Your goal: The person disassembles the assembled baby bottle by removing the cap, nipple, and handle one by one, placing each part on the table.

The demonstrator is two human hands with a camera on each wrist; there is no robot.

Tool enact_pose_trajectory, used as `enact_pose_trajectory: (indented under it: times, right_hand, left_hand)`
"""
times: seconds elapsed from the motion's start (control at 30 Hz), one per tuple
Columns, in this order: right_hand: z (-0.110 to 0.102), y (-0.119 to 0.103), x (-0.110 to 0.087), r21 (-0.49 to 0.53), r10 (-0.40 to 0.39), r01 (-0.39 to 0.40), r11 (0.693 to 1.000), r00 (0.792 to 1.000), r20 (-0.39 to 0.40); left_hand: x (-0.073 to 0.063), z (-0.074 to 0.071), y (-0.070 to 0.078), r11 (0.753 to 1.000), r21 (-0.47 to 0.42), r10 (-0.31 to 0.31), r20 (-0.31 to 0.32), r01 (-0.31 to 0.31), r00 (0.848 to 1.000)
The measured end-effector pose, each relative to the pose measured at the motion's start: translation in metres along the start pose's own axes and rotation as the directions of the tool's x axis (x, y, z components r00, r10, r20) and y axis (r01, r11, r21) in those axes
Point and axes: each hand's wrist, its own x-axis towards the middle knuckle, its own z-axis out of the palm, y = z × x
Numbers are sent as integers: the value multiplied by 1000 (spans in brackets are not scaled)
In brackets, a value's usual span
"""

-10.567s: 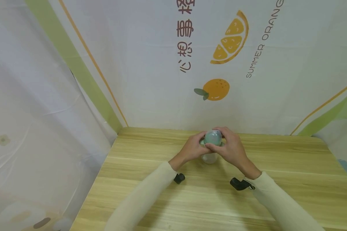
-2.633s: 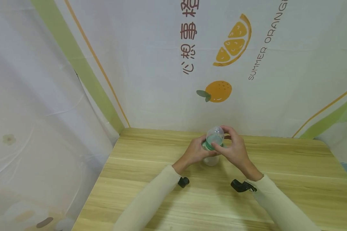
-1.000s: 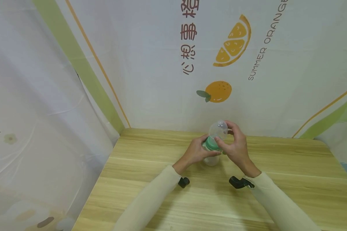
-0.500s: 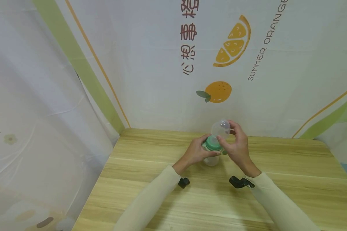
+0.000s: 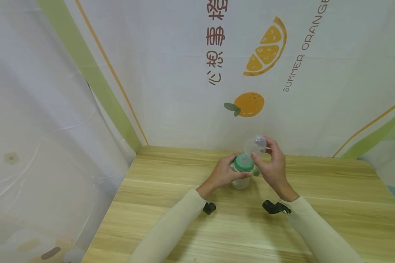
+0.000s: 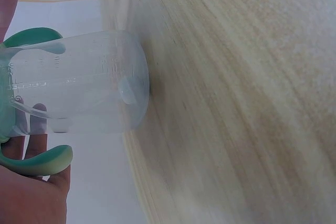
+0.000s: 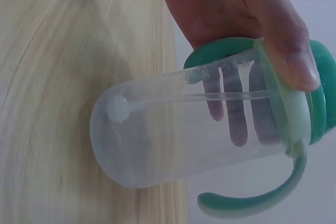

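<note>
A clear baby bottle (image 5: 240,183) with a green collar (image 5: 244,163) stands nearly upright, its base at the wooden table. My left hand (image 5: 222,171) grips it round the neck, thumb on the near side and fingers behind. Green handles (image 7: 247,203) curve out from both sides. A straw with a white ball end (image 7: 118,109) runs down inside the bottle body (image 6: 79,85). Above and right of the collar, my right hand (image 5: 275,168) pinches a clear domed cap (image 5: 254,146) between thumb and fingers. The wrist views do not show the cap.
The wooden table (image 5: 184,226) reaches back to a white curtain (image 5: 171,91) printed with oranges and lettering. A second pale curtain (image 5: 36,109) hangs along the left side. Black wrist mounts (image 5: 274,207) project under the sleeves.
The clear cap has come up off the green collar and shifted right, tilting, in my right hand. My left hand has kept its grip on the bottle.
</note>
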Motion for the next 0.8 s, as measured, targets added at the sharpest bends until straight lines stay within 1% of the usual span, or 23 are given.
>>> enact_pose_trajectory:
  times: [0.07, 0.17, 0.3, 0.4, 0.6, 0.8]
  right_hand:
    - [-1, 2, 0, -2, 1, -1, 1000, 1000, -7]
    - [-2, 20, -1, -13, 4, -4, 1000, 1000, -15]
    - [-4, 20, -1, -25, 3, -4, 1000, 1000, -22]
    - [-5, 8, 0, -25, 0, 0, 1000, 1000, -24]
    - [-7, 11, -1, -46, -1, 0, 999, 1000, -30]
    - [-10, 14, -2, -35, -13, 12, 999, 999, -38]
  left_hand:
    - [0, 0, 0, 1000, 0, -2, 2, 2, 1000]
    - [0, 1, 0, 1000, 0, -5, 2, 5, 1000]
    - [0, 1, 0, 1000, -1, -6, -1, 6, 1000]
    - [0, 0, 0, 1000, 1, -6, -1, 6, 1000]
    - [0, 1, -1, 1000, -2, -3, -6, 3, 1000]
    - [0, 1, -1, 1000, -5, 1, -5, -1, 1000]
